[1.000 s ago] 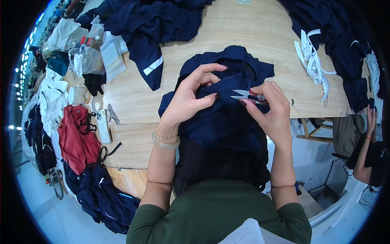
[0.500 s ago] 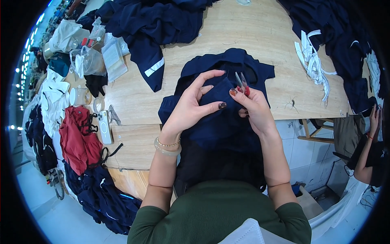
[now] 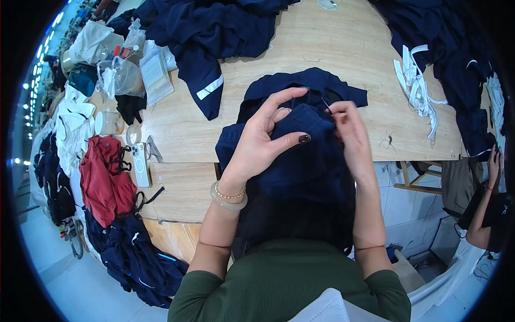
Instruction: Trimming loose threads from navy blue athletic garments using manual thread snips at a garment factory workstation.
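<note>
A dark navy garment (image 3: pixel 300 155) lies bunched on the near edge of the wooden table (image 3: pixel 322 48) and hangs down toward my lap. My left hand (image 3: pixel 263 142) grips a raised fold of it, thumb pressed across the cloth and fingers curled over the top. My right hand (image 3: pixel 351 137) is closed around small metal thread snips (image 3: pixel 326 103), whose thin tip shows just above my fingers, against the fold. The two hands sit close together over the garment's upper part.
More navy garments (image 3: pixel 209 27) are heaped at the table's far left and along the right (image 3: pixel 450 64). White strips (image 3: pixel 416 86) lie to the right. A phone (image 3: pixel 140 163), red cloth (image 3: pixel 102 182) and bagged items (image 3: pixel 123 75) sit left. Another person (image 3: pixel 491 209) is at right.
Both hands have drawn closer together and gathered the navy cloth up into a higher fold. The snips have turned from lying sideways to pointing up, then sunk mostly behind my right fingers.
</note>
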`<action>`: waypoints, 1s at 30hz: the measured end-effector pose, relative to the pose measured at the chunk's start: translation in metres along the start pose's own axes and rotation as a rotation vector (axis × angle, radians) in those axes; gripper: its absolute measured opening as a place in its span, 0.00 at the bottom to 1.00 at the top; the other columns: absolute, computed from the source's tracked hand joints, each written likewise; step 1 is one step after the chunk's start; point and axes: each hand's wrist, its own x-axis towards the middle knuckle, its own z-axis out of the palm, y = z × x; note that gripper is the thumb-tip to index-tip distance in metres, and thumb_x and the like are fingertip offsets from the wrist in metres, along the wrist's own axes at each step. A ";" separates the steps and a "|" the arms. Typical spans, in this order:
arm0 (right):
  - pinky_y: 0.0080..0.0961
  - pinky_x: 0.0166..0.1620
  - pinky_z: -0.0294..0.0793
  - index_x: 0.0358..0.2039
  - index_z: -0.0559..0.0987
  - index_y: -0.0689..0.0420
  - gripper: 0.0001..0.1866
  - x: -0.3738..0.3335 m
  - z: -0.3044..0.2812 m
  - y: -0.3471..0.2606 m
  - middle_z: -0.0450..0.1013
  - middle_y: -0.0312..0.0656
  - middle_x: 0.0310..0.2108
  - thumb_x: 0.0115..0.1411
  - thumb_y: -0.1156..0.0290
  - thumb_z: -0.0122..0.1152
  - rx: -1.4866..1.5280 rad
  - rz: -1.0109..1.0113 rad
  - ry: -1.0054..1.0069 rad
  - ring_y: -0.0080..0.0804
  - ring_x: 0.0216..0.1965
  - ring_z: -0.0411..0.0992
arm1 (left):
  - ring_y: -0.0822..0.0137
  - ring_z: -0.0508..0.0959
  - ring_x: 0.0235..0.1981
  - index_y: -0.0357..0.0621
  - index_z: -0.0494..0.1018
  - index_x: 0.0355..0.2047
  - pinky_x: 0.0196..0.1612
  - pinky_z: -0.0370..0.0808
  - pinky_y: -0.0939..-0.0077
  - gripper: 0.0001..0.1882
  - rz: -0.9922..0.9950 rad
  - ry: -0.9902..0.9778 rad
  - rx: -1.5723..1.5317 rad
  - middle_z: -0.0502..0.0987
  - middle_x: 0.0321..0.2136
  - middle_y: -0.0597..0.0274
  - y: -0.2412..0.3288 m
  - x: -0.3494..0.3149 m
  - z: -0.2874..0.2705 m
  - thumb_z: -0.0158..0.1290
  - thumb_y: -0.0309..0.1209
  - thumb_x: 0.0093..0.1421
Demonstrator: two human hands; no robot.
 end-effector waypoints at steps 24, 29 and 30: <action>0.34 0.49 0.53 0.35 0.80 0.53 0.16 -0.011 -0.012 -0.042 0.71 0.30 0.28 0.46 0.65 0.76 -1.023 -0.526 0.004 0.31 0.37 0.65 | 0.67 0.80 0.44 0.48 0.67 0.60 0.51 0.74 0.73 0.34 0.085 0.050 0.363 0.76 0.53 0.58 0.012 -0.005 0.008 0.60 0.16 0.52; 0.33 0.48 0.53 0.35 0.80 0.53 0.16 -0.007 -0.012 -0.035 0.71 0.30 0.27 0.46 0.65 0.76 -0.938 -0.504 -0.018 0.31 0.36 0.64 | 0.69 0.80 0.44 0.45 0.67 0.58 0.54 0.72 0.70 0.31 0.020 0.036 0.289 0.76 0.52 0.57 0.012 -0.004 0.008 0.60 0.17 0.53; 0.31 0.47 0.55 0.35 0.80 0.53 0.16 -0.006 -0.011 -0.034 0.72 0.31 0.28 0.47 0.65 0.75 -0.888 -0.467 -0.038 0.30 0.36 0.64 | 0.69 0.80 0.44 0.45 0.67 0.58 0.54 0.72 0.70 0.31 0.019 0.036 0.288 0.76 0.52 0.57 0.010 -0.004 0.006 0.60 0.17 0.53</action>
